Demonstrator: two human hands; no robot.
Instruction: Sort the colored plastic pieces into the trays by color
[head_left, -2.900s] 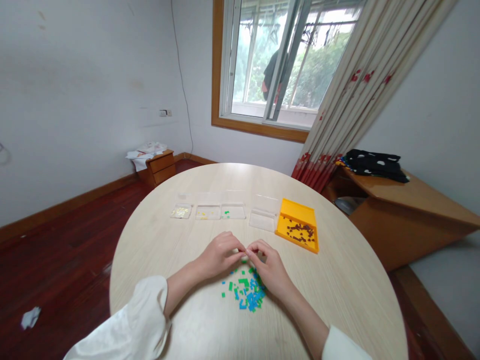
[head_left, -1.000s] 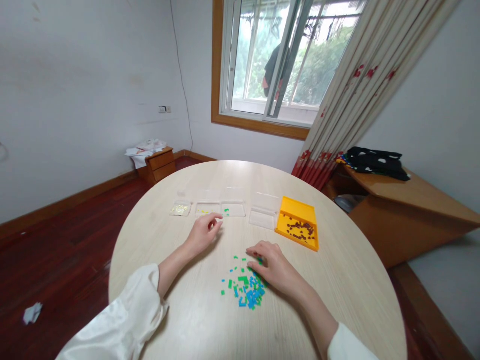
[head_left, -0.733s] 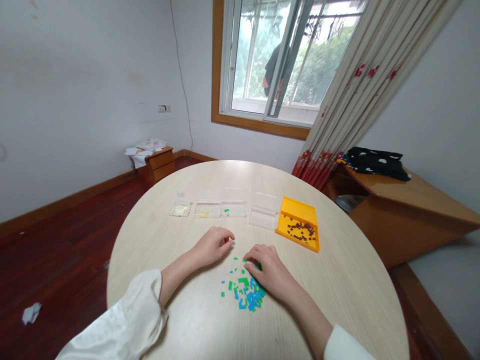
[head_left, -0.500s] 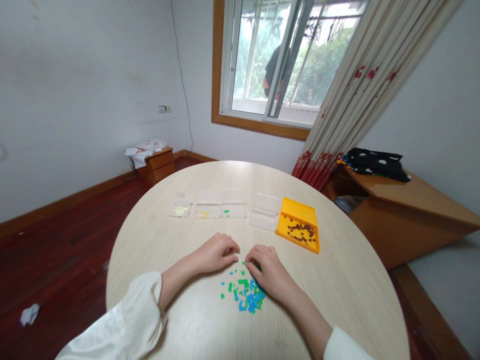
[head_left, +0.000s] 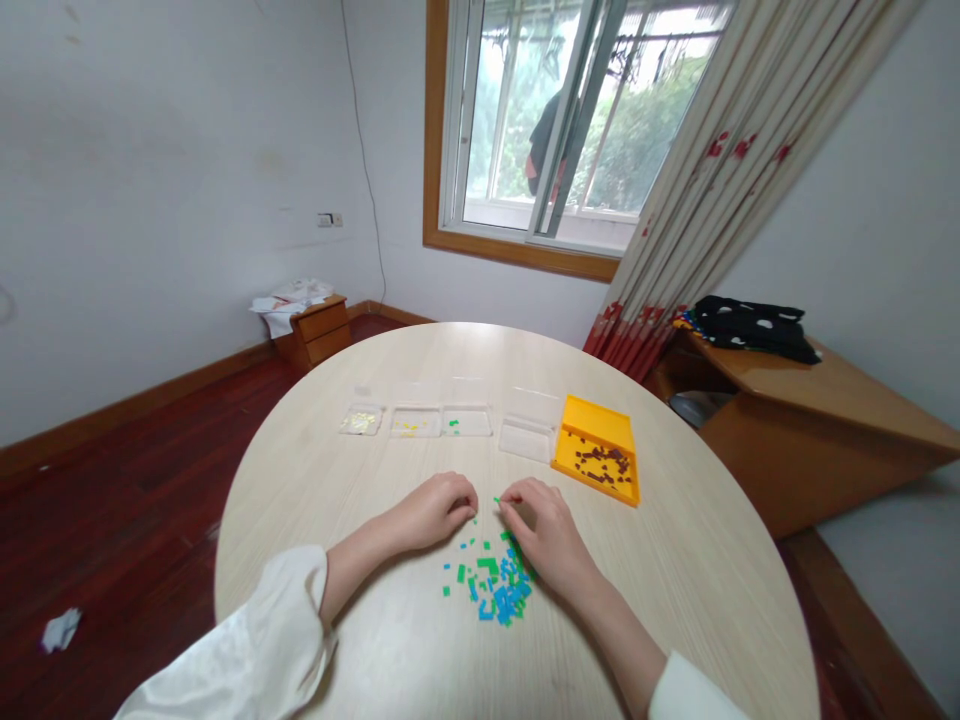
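A loose pile of small flat green and blue plastic pieces (head_left: 489, 568) lies on the round table, nearest me. My right hand (head_left: 544, 525) is just beyond the pile's right side, thumb and forefinger pinching a small green piece (head_left: 496, 499). Opposite it, my left hand (head_left: 431, 512) rests with curled fingers, the fingertips close to the thumb. Whatever they hold, if anything, is hidden. Just below the left thumb shows another tiny green piece (head_left: 474, 521). Beyond the hands, a clear box (head_left: 486, 434) contains a few green pieces.
Farther back stand a clear box with yellow pieces (head_left: 436, 434), one with pale pieces (head_left: 345, 431), and another clear box (head_left: 525, 440). At right lies an open orange box (head_left: 636, 490) with dark brown pieces. The round table's edge (head_left: 247, 450) curves around them.
My right hand has moved slightly up and away from the pile, carrying a green piece. The left hand's fingers have closed toward its thumb.
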